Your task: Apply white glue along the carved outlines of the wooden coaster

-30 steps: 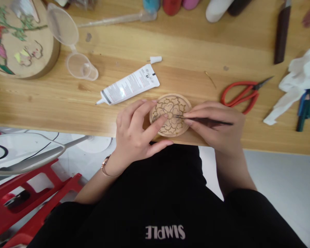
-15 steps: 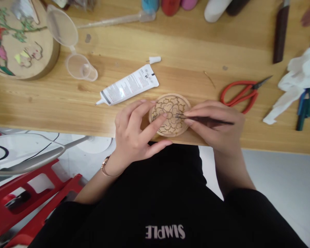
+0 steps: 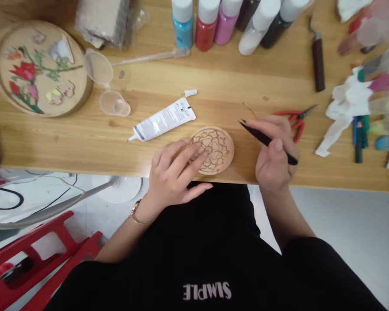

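A: Where is the round wooden disc?

B: It lies flat on the table, close to the front edge. The left hand rests on its left side with the fingers spread out. It isn't gripping.

A: And the right hand?

B: That one is closed around the black tweezers. They are off to the right, not touching the disc. I can't tell if the tips pinch anything.

A: What could go wrong?

B: I think the left fingers could press too hard and bend the thin wire shapes, or make them slide if they aren't stuck down well. A big push could also slip the disc off the edge. And the white tube looks open, with a white cap near its other end, so a bump might make it drip.

A: Which way do things point?

B: The tweezer tips point to the back and left, near a loose bit of gold wire. The long way slants back and down into the hand. The disc is round, so it has no long way.
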`<act>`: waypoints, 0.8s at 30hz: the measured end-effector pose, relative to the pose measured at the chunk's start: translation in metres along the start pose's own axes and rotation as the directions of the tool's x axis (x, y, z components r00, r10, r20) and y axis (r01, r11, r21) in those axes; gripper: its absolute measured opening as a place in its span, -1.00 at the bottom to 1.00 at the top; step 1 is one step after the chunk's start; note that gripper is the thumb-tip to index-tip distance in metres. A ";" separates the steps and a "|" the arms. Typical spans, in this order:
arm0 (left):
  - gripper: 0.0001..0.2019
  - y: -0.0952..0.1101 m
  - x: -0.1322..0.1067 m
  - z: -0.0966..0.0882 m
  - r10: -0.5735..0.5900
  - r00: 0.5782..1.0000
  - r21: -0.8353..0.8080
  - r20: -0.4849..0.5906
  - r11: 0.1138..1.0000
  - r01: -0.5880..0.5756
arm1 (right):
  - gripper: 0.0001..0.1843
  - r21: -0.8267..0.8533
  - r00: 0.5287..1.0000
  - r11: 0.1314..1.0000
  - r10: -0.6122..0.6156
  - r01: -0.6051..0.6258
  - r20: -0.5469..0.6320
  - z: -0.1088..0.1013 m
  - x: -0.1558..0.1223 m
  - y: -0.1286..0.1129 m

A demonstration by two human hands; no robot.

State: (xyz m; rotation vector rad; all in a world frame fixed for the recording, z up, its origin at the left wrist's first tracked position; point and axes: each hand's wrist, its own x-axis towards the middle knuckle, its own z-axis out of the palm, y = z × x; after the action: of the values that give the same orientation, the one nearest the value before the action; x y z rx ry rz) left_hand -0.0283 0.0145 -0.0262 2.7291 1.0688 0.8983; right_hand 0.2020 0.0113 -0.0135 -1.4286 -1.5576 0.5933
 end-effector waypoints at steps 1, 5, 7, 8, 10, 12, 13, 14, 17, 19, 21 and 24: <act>-0.42 0.000 0.000 0.000 0.012 1.000 -0.009 0.002 1.000 -0.012 | -0.56 -0.038 0.996 0.997 -0.067 0.065 -0.059 -0.002 0.000 -0.001; -0.45 -0.002 0.000 0.000 0.045 0.999 -0.016 0.009 0.999 -0.045 | -0.63 -0.183 0.938 0.920 -0.347 0.345 0.026 -0.007 0.001 -0.004; -0.45 -0.002 -0.001 0.000 0.047 0.999 -0.016 0.012 0.999 -0.047 | -0.61 -0.232 0.905 0.878 -0.383 0.419 0.183 -0.009 0.000 -0.004; -0.45 -0.001 -0.001 0.000 0.033 0.999 -0.027 0.014 0.999 -0.033 | -0.61 -0.255 0.900 0.868 -0.378 0.426 0.218 -0.010 0.000 -0.005; -0.45 0.001 -0.001 -0.002 -0.024 1.000 -0.086 0.009 0.996 0.025 | -0.63 -0.305 0.915 0.865 -0.352 0.398 0.196 -0.011 -0.002 -0.005; -0.50 0.004 0.001 -0.007 -0.090 0.996 -0.165 -0.023 0.983 0.085 | -0.63 -0.349 0.931 0.863 -0.342 0.364 0.125 -0.012 -0.001 -0.005; -0.57 0.005 0.004 -0.012 -0.133 0.991 -0.193 -0.032 0.973 0.124 | -0.59 -0.372 0.930 0.854 -0.351 0.364 0.106 -0.014 0.000 -0.004; -0.63 0.006 0.007 -0.017 -0.149 0.987 -0.173 -0.053 0.975 0.138 | -0.57 -0.391 0.933 0.849 -0.352 0.354 0.080 -0.015 0.003 -0.004; -0.69 -0.002 0.025 -0.039 -0.161 0.973 -0.078 -0.167 0.986 0.149 | -0.69 -0.419 0.910 0.815 -0.408 0.399 0.073 -0.017 0.018 -0.004; -0.70 -0.022 0.041 -0.056 -0.240 0.923 -0.011 -0.301 0.969 0.248 | -0.74 -0.449 0.887 0.781 -0.457 0.434 0.063 -0.016 0.028 -0.005; -0.70 -0.056 0.059 -0.075 -0.460 0.789 -0.008 -0.407 0.866 0.500 | -0.71 -0.474 0.863 0.747 -0.502 0.466 0.057 -0.014 0.036 -0.003; -0.65 -0.123 0.084 -0.106 -0.660 0.551 -0.049 -0.510 0.662 0.748 | -0.68 -0.530 0.861 0.714 -0.505 0.457 0.062 -0.009 0.042 0.006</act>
State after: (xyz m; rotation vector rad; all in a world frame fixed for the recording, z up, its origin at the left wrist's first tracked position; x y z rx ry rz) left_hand -0.1104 0.1468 0.0691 1.8050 2.2118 1.3774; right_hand 0.2164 0.0500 -0.0019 -1.3113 -2.0205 -0.2450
